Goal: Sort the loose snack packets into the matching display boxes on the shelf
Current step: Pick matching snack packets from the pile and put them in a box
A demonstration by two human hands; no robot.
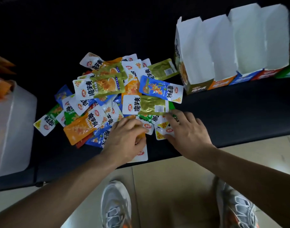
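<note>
Black shelf | L hand curled, gripping packet | R hand flat, fingers spread on packet pile

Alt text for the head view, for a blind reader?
The left hand grips snack packets, the right hand touches the colourful pile on a dark shelf; open display boxes stand at right, a translucent bin at left.

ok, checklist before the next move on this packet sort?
1. Left hand holds a packet: ok, grips an orange packet.
2. Right hand free: ok, straight fingers rest on green packets.
3. Orange box open: ok, second in the row.
4. Pile sorted: not ok, colours mixed.
5. Packets clear of the shelf edge: not ok, a white-ended packet lies at it.
</note>
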